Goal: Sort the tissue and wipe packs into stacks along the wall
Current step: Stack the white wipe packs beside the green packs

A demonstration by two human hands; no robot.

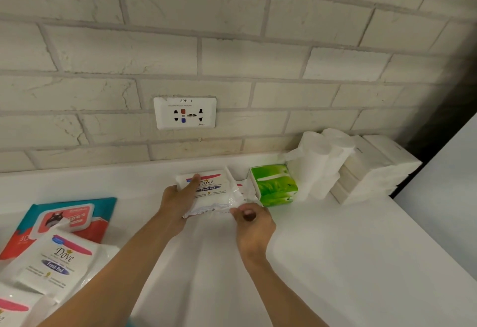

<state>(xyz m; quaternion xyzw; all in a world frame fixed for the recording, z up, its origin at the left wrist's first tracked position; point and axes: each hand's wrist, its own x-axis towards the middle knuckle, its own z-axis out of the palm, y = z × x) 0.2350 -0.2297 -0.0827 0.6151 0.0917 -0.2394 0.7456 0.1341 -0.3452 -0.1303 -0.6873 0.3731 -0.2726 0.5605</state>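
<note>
A white Dove pack (214, 192) lies on the white counter (322, 262) near the wall, on top of another white pack whose edge shows at its right (244, 188). My left hand (178, 197) grips the top pack's left side with a finger across its label. My right hand (251, 219) pinches the pack's front right corner. A green tissue pack (276, 184) stands just right of them, then white rolls (320, 161) and stacked white tissue packs (374, 172) along the wall. At the left lie another Dove pack (55, 262) and a red and teal wipes pack (64, 219).
A wall socket (185, 113) sits on the pale brick wall above the packs. A further Dove pack (10, 311) shows at the bottom left corner. The counter's right edge runs diagonally past the white stacks, with a dark gap behind them.
</note>
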